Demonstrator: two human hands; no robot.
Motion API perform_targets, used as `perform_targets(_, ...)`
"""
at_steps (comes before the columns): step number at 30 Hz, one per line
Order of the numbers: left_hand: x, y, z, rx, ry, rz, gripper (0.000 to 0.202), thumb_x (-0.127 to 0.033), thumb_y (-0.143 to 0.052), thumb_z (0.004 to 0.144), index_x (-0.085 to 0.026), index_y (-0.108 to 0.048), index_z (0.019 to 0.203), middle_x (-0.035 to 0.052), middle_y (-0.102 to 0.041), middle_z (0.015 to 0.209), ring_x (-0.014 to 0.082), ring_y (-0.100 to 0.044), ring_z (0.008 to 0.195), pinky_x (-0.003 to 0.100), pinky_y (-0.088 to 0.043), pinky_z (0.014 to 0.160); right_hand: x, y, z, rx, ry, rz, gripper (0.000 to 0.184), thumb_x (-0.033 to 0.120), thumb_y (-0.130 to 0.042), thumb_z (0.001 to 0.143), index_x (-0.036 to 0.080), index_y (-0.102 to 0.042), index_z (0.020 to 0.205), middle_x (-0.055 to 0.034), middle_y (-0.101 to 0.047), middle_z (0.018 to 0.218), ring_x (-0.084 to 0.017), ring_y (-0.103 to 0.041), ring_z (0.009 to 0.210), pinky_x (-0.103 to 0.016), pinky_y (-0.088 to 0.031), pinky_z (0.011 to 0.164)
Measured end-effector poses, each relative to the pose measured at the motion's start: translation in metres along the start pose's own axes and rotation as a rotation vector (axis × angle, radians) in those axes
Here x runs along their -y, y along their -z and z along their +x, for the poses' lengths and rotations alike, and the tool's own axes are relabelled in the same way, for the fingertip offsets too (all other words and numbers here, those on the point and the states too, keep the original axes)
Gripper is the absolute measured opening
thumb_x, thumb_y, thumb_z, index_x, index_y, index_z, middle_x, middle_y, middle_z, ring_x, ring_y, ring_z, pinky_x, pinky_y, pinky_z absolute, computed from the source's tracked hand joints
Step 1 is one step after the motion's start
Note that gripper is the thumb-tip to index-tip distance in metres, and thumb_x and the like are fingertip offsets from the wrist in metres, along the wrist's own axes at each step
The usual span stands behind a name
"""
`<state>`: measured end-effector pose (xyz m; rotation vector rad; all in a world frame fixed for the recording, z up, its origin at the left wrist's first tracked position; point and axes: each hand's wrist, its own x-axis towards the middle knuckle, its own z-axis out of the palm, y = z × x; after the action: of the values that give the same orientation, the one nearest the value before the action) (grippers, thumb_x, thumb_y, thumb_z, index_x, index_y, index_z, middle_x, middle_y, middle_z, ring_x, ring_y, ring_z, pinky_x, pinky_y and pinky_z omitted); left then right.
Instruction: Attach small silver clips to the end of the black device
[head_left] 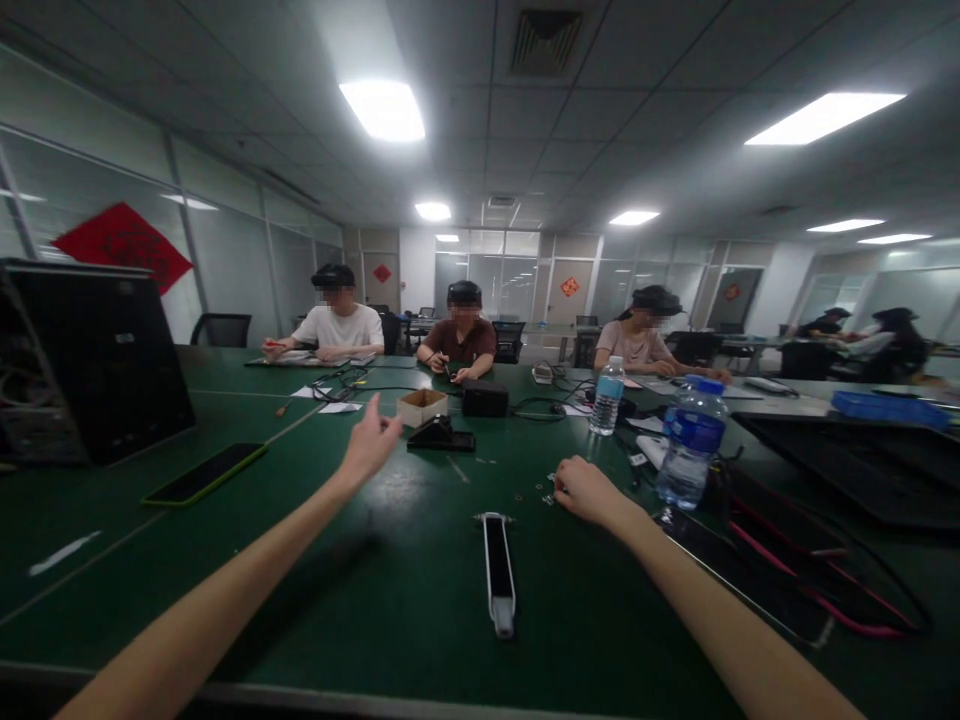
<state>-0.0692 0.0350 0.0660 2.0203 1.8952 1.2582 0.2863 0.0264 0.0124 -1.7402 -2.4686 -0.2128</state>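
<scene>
My left hand [370, 443] is raised above the green table [315, 560], fingers apart and stretched toward a small cardboard box [421, 406] and a black wedge-shaped device [441, 436]; it holds nothing. My right hand [587, 489] rests on the table with its fingers curled and pinched at several tiny parts [545, 494]; whether it holds one I cannot make out. A long narrow white-and-black part [499, 570] lies on the table between my forearms.
Two water bottles [691, 442] [607, 396] stand at the right. A phone in a yellow-green case [205, 473] lies left, beside a black computer case [90, 360]. A black bag with red cords [810, 560] sits right. Three people sit across the table among cables.
</scene>
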Motion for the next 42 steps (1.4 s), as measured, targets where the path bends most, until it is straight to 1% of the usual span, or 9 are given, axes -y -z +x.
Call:
perform_targets(1,0.005,0.002,0.005,-0.01,-0.007,0.005,0.06,-0.036,-0.043,0.088,-0.007,-0.034,0.141,0.006,-0.069,0.088,0.0222,-0.065,0.079,0.03,-0.046,0.074,0.001,0.001,0.0,0.011,-0.024,-0.006,0.015,0.019,-0.057,0.083,0.015,-0.071,0.081,-0.0124,-0.066,0.097,-0.025,-0.057,0.096,-0.031,-0.044,0.079)
perform_targets(4,0.01,-0.006,-0.001,0.155,-0.131,0.034,0.048,-0.035,-0.044,0.087,-0.011,-0.046,0.129,0.0045,-0.068,0.084,0.0207,-0.064,0.072,0.029,-0.046,0.068,0.006,0.005,0.002,0.07,-0.095,-0.036,0.016,0.023,-0.057,0.082,0.015,-0.071,0.081,-0.0132,-0.066,0.097,-0.026,-0.057,0.095,-0.03,-0.045,0.075)
perform_targets(7,-0.001,-0.024,-0.027,0.325,-0.387,0.148,0.036,-0.031,-0.045,0.088,-0.016,-0.053,0.119,0.0049,-0.068,0.088,0.0215,-0.064,0.078,0.03,-0.045,0.071,0.009,0.008,0.003,0.109,-0.125,-0.054,0.023,0.032,-0.058,0.082,0.014,-0.072,0.081,-0.0151,-0.064,0.102,-0.028,-0.055,0.099,-0.032,-0.045,0.076)
perform_targets(10,-0.018,-0.036,-0.049,0.467,-0.564,0.213,0.028,-0.029,-0.046,0.089,-0.018,-0.055,0.114,0.0046,-0.067,0.093,0.0205,-0.064,0.082,0.03,-0.046,0.074,0.007,0.006,0.003,0.141,-0.126,-0.027,0.032,0.042,-0.056,0.082,0.014,-0.072,0.083,-0.016,-0.06,0.109,-0.029,-0.052,0.102,-0.035,-0.044,0.08)
perform_targets(16,-0.025,-0.038,-0.064,0.6,-0.607,0.236,0.027,-0.037,-0.047,0.092,-0.02,-0.056,0.112,0.0043,-0.064,0.098,0.0189,-0.063,0.083,0.03,-0.047,0.073,-0.003,-0.003,0.004,0.165,-0.11,0.046,0.034,0.046,-0.056,0.081,0.014,-0.07,0.083,-0.0142,-0.056,0.112,-0.028,-0.049,0.104,-0.036,-0.042,0.085)
perform_targets(23,-0.026,-0.044,-0.074,0.637,-0.639,0.223,0.027,-0.035,-0.051,0.089,-0.019,-0.056,0.111,0.0056,-0.063,0.102,0.02,-0.062,0.087,0.029,-0.047,0.073,-0.002,0.002,-0.001,0.117,-0.037,0.1,0.027,0.04,-0.059,0.08,0.016,-0.066,0.072,-0.013,-0.058,0.105,-0.028,-0.05,0.102,-0.035,-0.041,0.083)
perform_targets(30,-0.024,-0.046,-0.073,0.621,-0.667,0.192,0.025,-0.034,-0.052,0.089,-0.02,-0.056,0.11,0.0041,-0.062,0.101,0.019,-0.061,0.085,0.029,-0.046,0.071,0.003,0.016,-0.007,-0.028,0.076,0.195,0.015,0.028,-0.06,0.077,0.016,-0.063,0.07,-0.0076,-0.063,0.086,-0.022,-0.055,0.09,-0.029,-0.041,0.076)
perform_targets(37,-0.022,-0.049,-0.073,0.608,-0.676,0.202,0.023,-0.032,-0.051,0.09,-0.02,-0.055,0.109,0.0042,-0.063,0.099,0.0191,-0.061,0.086,0.029,-0.046,0.073,0.033,0.023,-0.014,0.057,0.163,0.395,0.006,0.021,-0.063,0.073,0.016,-0.063,0.074,-0.0031,-0.064,0.083,-0.015,-0.057,0.076,-0.024,-0.042,0.068)
perform_targets(42,-0.025,-0.046,-0.074,0.615,-0.675,0.206,0.02,-0.031,-0.05,0.09,-0.02,-0.056,0.107,0.0044,-0.063,0.1,0.0191,-0.061,0.086,0.028,-0.046,0.072,0.053,0.021,-0.016,0.023,0.22,0.469,0.008,0.024,-0.065,0.075,0.017,-0.064,0.078,-0.0018,-0.063,0.087,-0.014,-0.057,0.078,-0.025,-0.044,0.072)
